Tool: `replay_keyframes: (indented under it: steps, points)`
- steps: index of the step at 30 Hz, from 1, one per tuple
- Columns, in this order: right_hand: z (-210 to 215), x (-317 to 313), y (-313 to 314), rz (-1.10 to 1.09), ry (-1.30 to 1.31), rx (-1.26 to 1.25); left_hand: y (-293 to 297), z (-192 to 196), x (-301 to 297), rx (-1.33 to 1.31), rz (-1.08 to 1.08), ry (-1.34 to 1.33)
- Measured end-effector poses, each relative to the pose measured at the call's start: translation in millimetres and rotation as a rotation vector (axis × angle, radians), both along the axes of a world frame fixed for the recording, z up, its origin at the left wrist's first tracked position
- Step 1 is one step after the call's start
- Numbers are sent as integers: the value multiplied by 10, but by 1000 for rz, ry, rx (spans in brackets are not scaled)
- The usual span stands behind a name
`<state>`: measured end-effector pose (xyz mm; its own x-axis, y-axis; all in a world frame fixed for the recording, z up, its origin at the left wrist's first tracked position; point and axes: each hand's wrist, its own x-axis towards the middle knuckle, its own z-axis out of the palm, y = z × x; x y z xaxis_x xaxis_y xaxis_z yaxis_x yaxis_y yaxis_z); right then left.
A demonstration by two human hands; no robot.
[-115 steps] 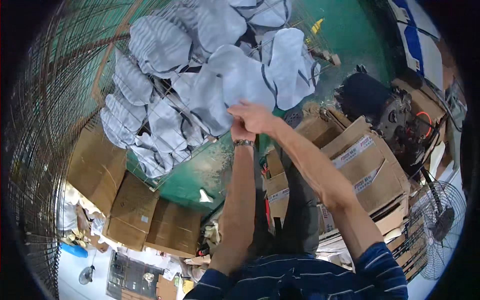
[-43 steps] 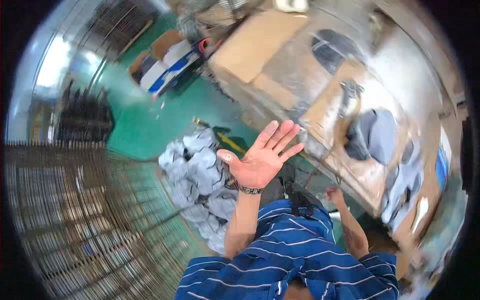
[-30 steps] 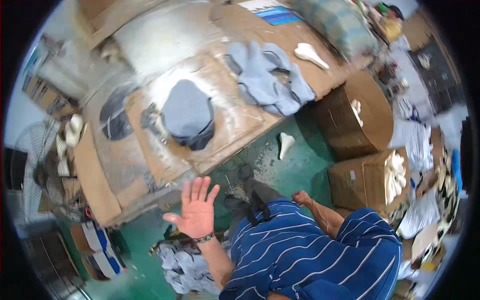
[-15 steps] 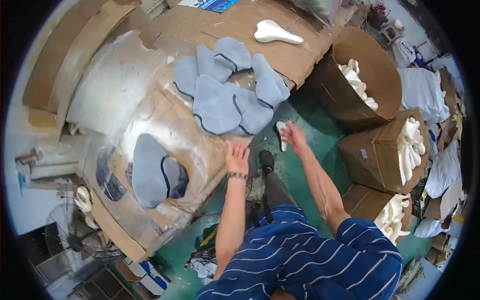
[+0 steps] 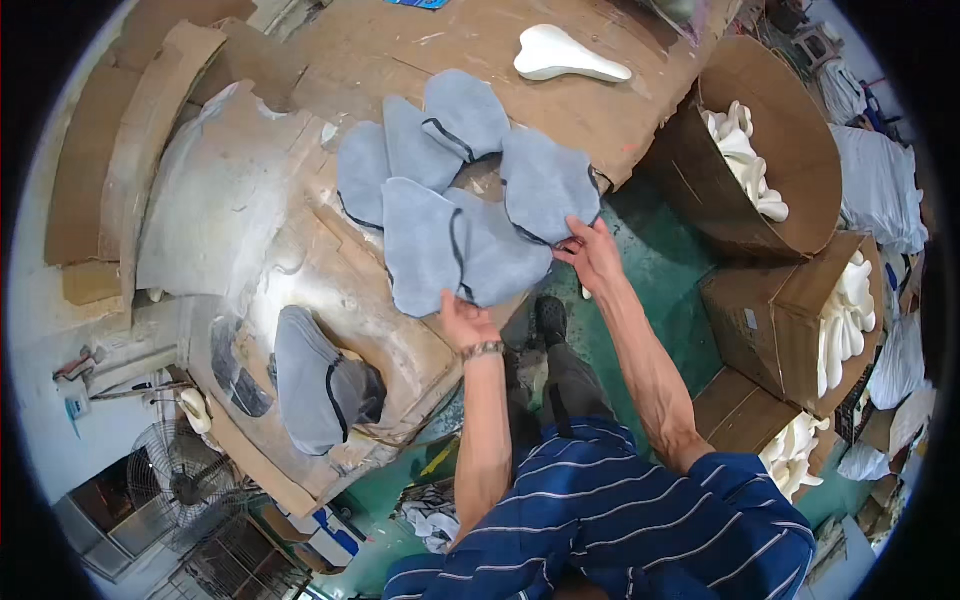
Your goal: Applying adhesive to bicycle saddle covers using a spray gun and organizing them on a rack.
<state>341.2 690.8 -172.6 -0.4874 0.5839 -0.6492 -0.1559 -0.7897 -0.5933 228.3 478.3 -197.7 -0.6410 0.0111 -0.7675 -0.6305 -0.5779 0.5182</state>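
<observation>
Several grey fabric saddle covers with black trim lie overlapping on the cardboard-topped bench [image 5: 400,390] ahead of me. My left hand [image 5: 467,322] pinches the near edge of the covers, between the front-left cover [image 5: 422,245] and the middle cover [image 5: 500,255]; which one it grips is unclear. At the cluster's right side, my right hand [image 5: 592,258] has its fingers closed on the lower edge of the right-hand cover [image 5: 550,185]. A separate stack of grey covers [image 5: 308,385] rests at the bench's near left.
A white bicycle saddle [image 5: 565,55] lies at the bench's far side. Cardboard boxes of white saddle pieces stand on the right: a far box [image 5: 690,170], a middle box [image 5: 760,310] and a near box [image 5: 740,400]. A fan [image 5: 180,485] stands at lower left.
Both hands have closed on the edges of the covers from an open, reaching pose. The right-hand cover has turned and shows more of its face. The view has shifted slightly.
</observation>
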Motion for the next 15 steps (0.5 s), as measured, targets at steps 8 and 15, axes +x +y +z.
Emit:
replay_keyframes:
  steps: [8,15]
  points:
    - [1429,419,-567,-112,277,126,-399,1503,221,195,-96,337]
    - [1696,1209,-1365,-449,224,177,-629,1904,439,315,-417,344]
